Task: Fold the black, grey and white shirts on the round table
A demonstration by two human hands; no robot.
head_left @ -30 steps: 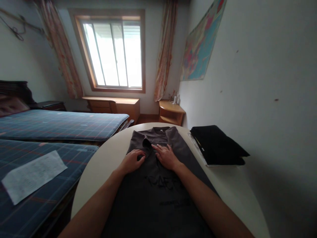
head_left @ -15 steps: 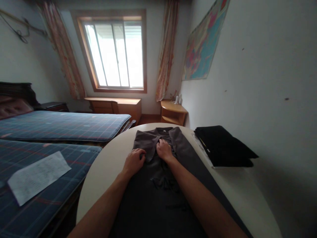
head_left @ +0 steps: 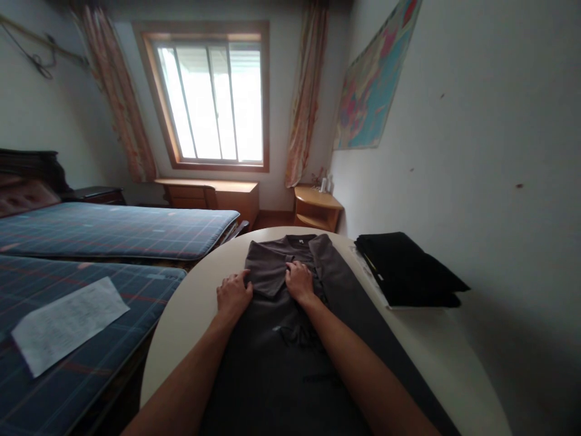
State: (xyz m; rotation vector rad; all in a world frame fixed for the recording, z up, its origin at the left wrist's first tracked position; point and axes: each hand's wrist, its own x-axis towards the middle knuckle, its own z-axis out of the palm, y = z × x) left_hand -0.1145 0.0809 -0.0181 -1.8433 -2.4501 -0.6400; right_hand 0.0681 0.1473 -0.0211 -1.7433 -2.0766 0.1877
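"On the pale round table (head_left: 186, 327)?"
"A dark shirt (head_left: 267, 381), left hand (head_left: 235, 293) loose at its edge, right hand (head_left: 299, 280) curled on it, grip unclear."
"Beyond?"
"Beds (head_left: 113, 229), a bright window (head_left: 218, 103)."

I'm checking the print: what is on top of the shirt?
The right hand and forearm lie over the shirt; the left hand is at its edge. Anything beneath them is hidden.

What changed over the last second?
Left hand moved left to the edge of the shirt. The folded sleeve, curled up earlier, now lies flatter. Right hand went from spread to curled, grip unclear. Black bundle and paper stayed put.
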